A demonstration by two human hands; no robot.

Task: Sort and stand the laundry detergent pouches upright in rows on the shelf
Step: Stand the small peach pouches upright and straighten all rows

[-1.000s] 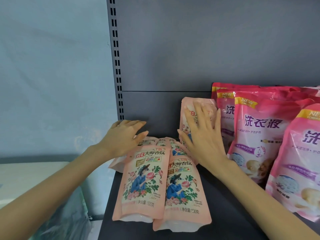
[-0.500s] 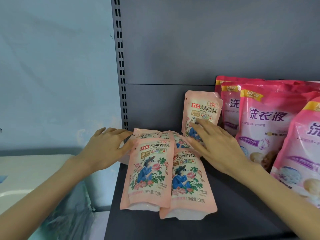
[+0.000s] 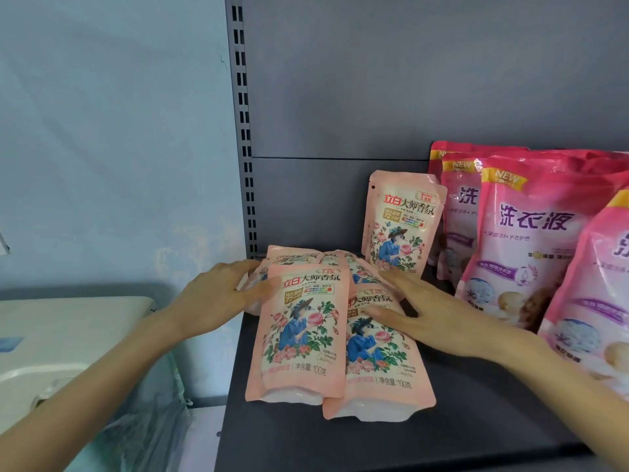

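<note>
Pouches [image 3: 299,335] lie flat, long axes front-to-back, tops rearward, touched by released left grip [image 3: 211,298] and right grip [image 3: 432,315].

A pale blue painted wall [image 3: 112,131] fills the left side, evenly and softly lit. A grey slotted metal upright [image 3: 243,131] borders the dark grey back panel [image 3: 425,80] above the dark shelf board [image 3: 459,420]. Low on the left sits a white rounded plastic casing [image 3: 68,335] over a clear plastic bag [image 3: 136,430].
</note>
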